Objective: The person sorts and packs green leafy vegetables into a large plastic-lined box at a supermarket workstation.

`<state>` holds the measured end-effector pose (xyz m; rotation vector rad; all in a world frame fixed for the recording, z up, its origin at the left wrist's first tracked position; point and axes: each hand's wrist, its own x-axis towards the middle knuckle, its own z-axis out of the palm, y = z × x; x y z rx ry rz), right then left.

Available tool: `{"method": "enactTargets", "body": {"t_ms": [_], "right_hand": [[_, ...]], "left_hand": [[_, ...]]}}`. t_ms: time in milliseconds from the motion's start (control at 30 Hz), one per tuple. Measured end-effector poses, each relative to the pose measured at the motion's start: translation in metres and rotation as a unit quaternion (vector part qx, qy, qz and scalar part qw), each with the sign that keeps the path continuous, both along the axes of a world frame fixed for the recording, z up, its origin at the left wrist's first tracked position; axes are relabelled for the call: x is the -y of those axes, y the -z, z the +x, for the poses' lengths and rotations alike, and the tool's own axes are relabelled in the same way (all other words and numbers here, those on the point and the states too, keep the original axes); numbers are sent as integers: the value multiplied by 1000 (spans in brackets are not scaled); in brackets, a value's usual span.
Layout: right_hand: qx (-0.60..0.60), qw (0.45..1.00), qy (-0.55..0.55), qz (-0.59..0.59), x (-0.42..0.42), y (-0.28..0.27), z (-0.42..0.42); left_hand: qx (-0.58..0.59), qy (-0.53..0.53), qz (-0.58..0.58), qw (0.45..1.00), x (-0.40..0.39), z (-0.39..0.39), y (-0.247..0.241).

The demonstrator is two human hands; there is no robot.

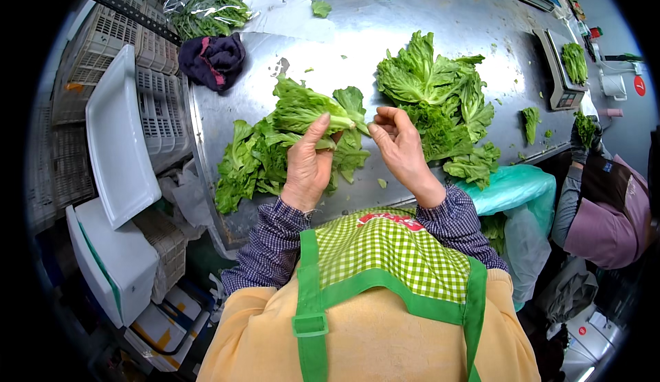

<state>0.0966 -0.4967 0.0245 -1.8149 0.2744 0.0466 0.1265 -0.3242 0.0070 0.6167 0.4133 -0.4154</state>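
My left hand [311,163] grips a small head of leafy green lettuce [309,108] by its pale stem end, with the leaves pointing up and left. My right hand [399,147] has its thumb and fingertips at the stalk of a single lettuce leaf [352,104] beside that stem. Under and left of my left hand lies a pile of loose lettuce leaves [242,168]. A larger heap of lettuce [433,83] rests on the steel table [314,52], beyond my right hand and to its right.
A dark cloth [212,62] and bagged greens [209,13] lie at the back left. Digital scales [559,67] bearing lettuce stand at right. Plastic crates [160,103] and a white tray [121,134] are left of the table. A green plastic bag [521,186] hangs at its right edge, near a co-worker [608,206].
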Motion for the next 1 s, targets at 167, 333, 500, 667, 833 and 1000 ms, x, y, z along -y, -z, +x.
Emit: {"method": "enactTargets", "body": {"t_ms": [167,333,500,667,833,1000], "right_hand": [[80,985,-113,-101,-2,-26,2],[69,997,-18,-1,0,-17,-2],[134,980,-27,-146,5,-24,-7],[156,978,-31,-132,6,-23,-8],[80,989,-73,-102,11,-22,-10],[45,975,-140,-164,21,-27,-11]], "left_hand": [[-8,45,-2,999,13,-10,-6],[-12,71,-21,997,22,-9,-6],[-1,99,-64,993,22,-11,-1],[46,130,9,990,24,-16,1],[52,145,35,987,22,-18,8],[68,198,74,975,17,-13,-2]]}}
